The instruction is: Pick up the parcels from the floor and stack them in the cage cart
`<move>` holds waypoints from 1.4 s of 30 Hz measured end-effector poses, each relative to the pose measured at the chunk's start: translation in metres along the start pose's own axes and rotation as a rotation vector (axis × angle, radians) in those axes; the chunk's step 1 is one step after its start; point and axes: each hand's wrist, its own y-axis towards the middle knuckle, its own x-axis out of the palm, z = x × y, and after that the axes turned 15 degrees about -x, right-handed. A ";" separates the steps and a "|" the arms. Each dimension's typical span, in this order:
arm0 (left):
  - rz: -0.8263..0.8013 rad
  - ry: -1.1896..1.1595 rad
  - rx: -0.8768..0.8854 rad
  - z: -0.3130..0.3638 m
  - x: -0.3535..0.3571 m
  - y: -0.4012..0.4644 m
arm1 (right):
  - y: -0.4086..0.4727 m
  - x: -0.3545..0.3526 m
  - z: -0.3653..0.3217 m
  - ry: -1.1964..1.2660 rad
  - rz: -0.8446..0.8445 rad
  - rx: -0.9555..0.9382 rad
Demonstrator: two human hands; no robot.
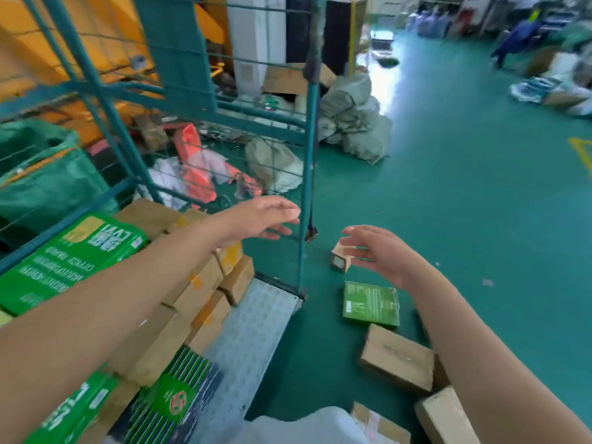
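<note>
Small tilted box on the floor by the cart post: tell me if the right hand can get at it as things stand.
Probably yes. The right hand is open and empty, its fingers spread toward the small box, which lies alone on bare green floor. The cage cart post stands to one side, not between them.

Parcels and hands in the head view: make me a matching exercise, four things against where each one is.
Things
1. small box
2. flat green box
3. left hand
4. long green box

Places
A. stacked in the cage cart
B. on the floor, just below the right hand
C. on the floor, under the right fingertips
D. open in the air by the cart's corner post

Pairs: 1-C, 2-B, 3-D, 4-A
</note>
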 end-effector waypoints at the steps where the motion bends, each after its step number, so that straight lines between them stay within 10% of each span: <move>1: -0.020 0.015 0.015 0.008 0.008 0.006 | -0.003 -0.009 0.001 -0.002 0.014 -0.003; 22: -0.509 0.346 0.018 0.108 0.192 0.182 | -0.091 -0.182 0.089 0.121 0.589 0.227; 42: -1.009 0.804 0.139 0.180 0.337 0.290 | -0.184 -0.166 0.128 0.398 1.396 0.423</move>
